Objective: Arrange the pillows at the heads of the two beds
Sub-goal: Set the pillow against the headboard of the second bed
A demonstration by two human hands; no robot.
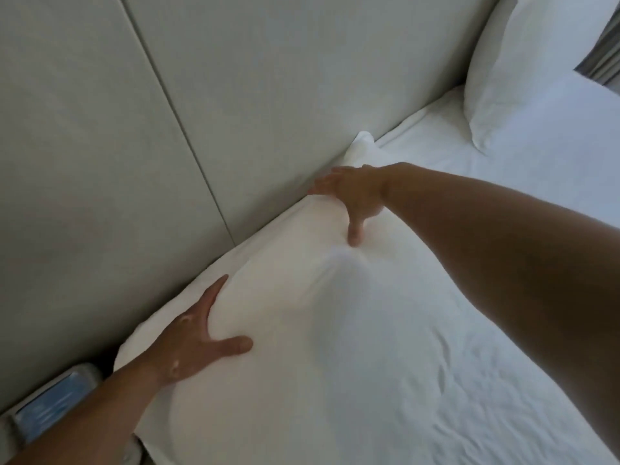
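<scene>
A person's two bare hands press a white pillow into place at the head of a bed, its long edge lying against the padded grey headboard. The left hand lies flat and open on the pillow's near end, fingers spread along the side facing the headboard and thumb pointing across the top; nothing is clasped in it. The right hand is also open, palm down on the far end, fingers reaching toward the seam where pillow meets headboard, the thumb sinking a dimple into the fabric.

That dimple suggests a soft, light, yielding filling that will sag and fold if lifted by one corner (the cotton case looks smooth enough to slide over the sheet). The likely best hold is at the two short ends, where the hands now sit, or by flat pushes rather than pinches.

A second pillow stands propped against the headboard farther right, well apart from the first, with a small peak of white cloth rising between them just beyond the right hand. The white sheet stretches open and lightly wrinkled on the side away from the headboard, leaving ample room to drag the pillow that way. The headboard blocks any further travel toward the wall, and the bed's edge falls away beside the left wrist, where a blue-faced object sits below.
</scene>
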